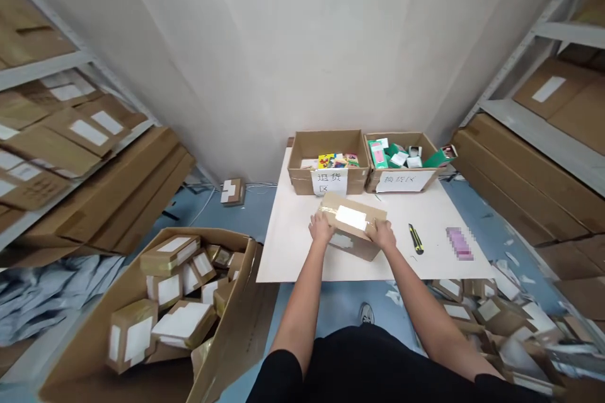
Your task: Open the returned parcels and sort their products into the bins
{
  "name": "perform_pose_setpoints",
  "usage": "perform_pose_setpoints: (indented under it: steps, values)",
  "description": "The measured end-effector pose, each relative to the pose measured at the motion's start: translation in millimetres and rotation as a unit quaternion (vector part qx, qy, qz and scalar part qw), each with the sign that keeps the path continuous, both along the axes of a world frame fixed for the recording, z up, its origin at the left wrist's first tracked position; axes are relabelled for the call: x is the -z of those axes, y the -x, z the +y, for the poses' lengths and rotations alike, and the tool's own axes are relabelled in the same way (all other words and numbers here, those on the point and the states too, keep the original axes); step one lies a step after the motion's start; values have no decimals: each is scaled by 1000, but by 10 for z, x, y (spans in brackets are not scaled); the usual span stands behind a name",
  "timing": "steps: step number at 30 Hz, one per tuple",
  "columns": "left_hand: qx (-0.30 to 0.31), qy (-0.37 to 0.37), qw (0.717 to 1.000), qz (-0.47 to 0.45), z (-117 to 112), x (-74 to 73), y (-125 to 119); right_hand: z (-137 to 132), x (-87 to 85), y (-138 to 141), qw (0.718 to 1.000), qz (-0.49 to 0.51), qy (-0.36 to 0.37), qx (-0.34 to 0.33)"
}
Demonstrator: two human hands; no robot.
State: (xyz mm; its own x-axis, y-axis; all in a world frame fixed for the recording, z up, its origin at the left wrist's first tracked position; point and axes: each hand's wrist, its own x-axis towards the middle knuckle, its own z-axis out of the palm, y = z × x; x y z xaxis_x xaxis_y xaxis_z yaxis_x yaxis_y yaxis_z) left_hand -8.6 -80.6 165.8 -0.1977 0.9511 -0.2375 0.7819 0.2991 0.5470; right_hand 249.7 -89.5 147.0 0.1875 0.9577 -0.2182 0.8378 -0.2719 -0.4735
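Note:
A taped cardboard box (363,249) with white labels is between my hands over the near part of the white table (278,258). My left hand (321,227) grips its left side, fingers closed on the edge. At the opposite end, my right hand (382,234) is closed on the box's right corner. The box looks tilted; whether it rests on the table I cannot tell. To the right of my right hand lies a black and yellow utility knife (416,239). Farther right is a pixelated pink-purple item (459,244).
Two open cartons with handwritten signs, a left carton (297,181) and a right carton (371,182), stand at the table's back, holding small packages. A large carton (250,264) of parcels is at left. Parcels (503,315) pile up at lower right. Loaded shelves (508,116) flank both sides.

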Motion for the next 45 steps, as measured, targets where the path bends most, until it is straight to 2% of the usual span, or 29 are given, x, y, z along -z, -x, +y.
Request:
perform_pose_setpoints:
  steps: [3,6,9,11,15,18,21,23,26,28,30,33,36,39,41,43,45]
  values:
    - [-42,25,998,32,-24,259,-391,-19,315,-122,998,23,-40,-40]
    - [-48,75,995,44,62,324,-487,-31,429,-150,991,32,-96,-83]
    - [-5,109,993,36,247,283,-280,-40,412,-257,982,59,-118,-137]
    - [38,98,994,39,391,263,-49,-36,388,-436,978,74,-135,-144]
    - [126,85,987,44,697,290,338,39,415,-1018,981,70,-170,-68]
    - [185,76,978,62,975,325,409,171,527,-1512,983,56,-175,4]
    - [261,88,956,97,1299,360,348,321,703,-1945,988,41,-124,85]
    - [294,114,940,132,1497,390,307,397,845,-2175,991,33,-51,120]
    - [304,155,922,183,1657,405,281,444,1084,-2395,987,34,81,133]
    - [305,176,915,198,1644,360,248,431,1259,-2439,980,32,149,131]
    - [309,194,907,210,1571,277,169,398,1440,-2414,975,20,181,129]
    - [302,217,889,266,1484,155,-9,365,1684,-2325,973,-2,187,134]
    - [301,226,878,295,1470,93,-136,389,1818,-2249,975,15,178,133]
    - [301,231,881,282,1453,77,-176,465,1781,-2164,974,41,187,122]
    - [298,231,886,269,1432,77,-186,540,1642,-2049,973,77,174,132]
    - [296,231,890,258,1416,76,-199,630,1402,-1847,973,146,117,135]
    - [295,229,893,250,1408,75,-221,732,1072,-1536,969,221,31,107]
